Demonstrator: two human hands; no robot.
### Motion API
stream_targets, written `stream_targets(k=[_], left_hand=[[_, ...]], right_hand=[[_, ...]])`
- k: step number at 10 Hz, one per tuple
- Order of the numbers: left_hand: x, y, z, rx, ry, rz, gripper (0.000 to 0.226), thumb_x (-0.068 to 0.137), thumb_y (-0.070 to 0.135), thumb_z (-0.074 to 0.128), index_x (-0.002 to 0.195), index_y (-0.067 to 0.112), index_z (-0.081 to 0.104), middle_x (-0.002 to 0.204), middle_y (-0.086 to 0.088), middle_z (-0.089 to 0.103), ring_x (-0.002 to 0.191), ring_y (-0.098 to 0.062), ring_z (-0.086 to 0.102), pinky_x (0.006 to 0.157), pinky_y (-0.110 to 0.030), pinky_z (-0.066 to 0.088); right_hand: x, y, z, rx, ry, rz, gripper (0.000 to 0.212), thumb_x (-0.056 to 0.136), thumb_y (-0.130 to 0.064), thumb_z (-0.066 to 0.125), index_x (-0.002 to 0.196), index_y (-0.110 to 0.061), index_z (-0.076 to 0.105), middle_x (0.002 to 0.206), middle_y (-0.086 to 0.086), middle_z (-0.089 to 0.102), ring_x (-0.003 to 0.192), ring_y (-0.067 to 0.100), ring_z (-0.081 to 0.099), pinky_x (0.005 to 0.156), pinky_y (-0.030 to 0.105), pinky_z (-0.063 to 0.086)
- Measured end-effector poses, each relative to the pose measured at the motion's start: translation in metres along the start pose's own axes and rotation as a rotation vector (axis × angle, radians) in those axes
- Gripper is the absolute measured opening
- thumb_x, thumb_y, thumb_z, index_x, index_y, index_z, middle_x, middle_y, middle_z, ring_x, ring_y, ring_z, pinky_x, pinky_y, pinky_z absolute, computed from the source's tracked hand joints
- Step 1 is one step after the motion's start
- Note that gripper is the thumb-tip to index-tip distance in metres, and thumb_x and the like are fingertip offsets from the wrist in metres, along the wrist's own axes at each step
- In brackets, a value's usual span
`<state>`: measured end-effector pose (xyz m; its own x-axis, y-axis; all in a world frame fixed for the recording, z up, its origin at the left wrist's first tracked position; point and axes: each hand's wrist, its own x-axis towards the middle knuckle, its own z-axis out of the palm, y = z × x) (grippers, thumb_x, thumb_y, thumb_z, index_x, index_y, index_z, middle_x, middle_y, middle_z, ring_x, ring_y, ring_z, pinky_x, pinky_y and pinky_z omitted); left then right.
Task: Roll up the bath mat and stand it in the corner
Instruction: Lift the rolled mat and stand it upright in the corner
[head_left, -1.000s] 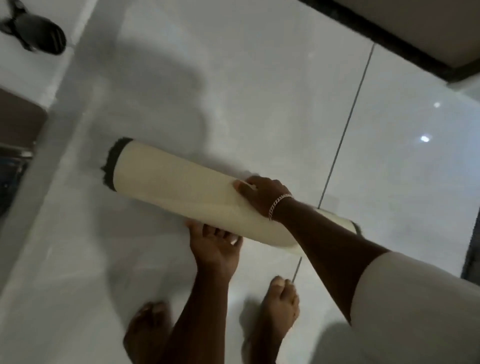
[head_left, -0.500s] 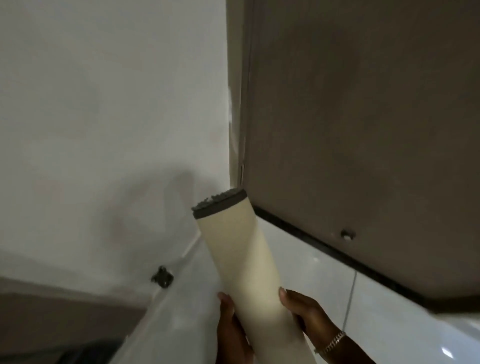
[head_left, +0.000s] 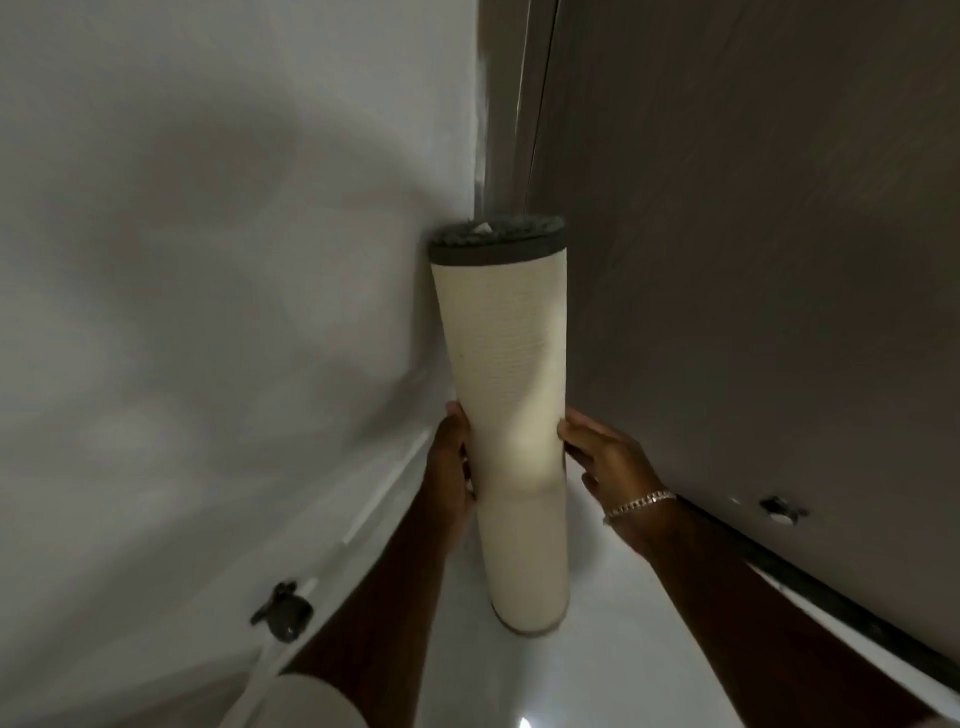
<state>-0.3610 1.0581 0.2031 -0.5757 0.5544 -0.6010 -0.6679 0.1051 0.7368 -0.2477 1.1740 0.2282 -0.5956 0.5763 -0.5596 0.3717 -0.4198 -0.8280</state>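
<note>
Your rolled bath mat (head_left: 506, 395) stands upright on the white floor (head_left: 623, 649), tucked into the corner between the white wall (head_left: 208, 260) and the brown door (head_left: 753, 260). Your left hand (head_left: 449, 467) clasps its left side, thumb in front and fingers hidden behind. Your right hand (head_left: 610, 457) lays nearly straight fingers against its right side.

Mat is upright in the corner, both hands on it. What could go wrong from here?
1. The rolled bath mat is tall and narrow on a glossy floor; once the left hand and right hand let go, it may tip or slide.
2. No tie shows, so it may unroll.
</note>
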Motion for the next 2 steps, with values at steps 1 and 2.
stream_targets(k=[1,2], left_hand=[[0.005,0.013,-0.005,0.231,0.114,0.087,0.013,0.098,0.039,0.049,0.111,0.038,0.054,0.128,0.003,0.057,0.113,-0.018,0.052,0.095,-0.041,0.038],[-0.006,0.028,-0.003,0.262,0.167,0.162,0.027,0.097,0.027,0.055,0.124,0.026,0.055,0.133,-0.001,0.056,0.113,-0.018,0.052,0.096,-0.040,0.041]], right_hand=[[0.009,-0.019,0.012,-0.179,0.114,-0.079,0.045,0.089,-0.016,0.068,0.133,-0.006,0.059,0.134,0.009,0.063,0.121,0.020,0.061,0.105,0.036,0.050],[-0.002,-0.025,0.017,-0.193,0.121,-0.082,0.050,0.087,-0.015,0.071,0.134,-0.005,0.057,0.139,0.013,0.060,0.126,0.024,0.057,0.110,0.038,0.044]])
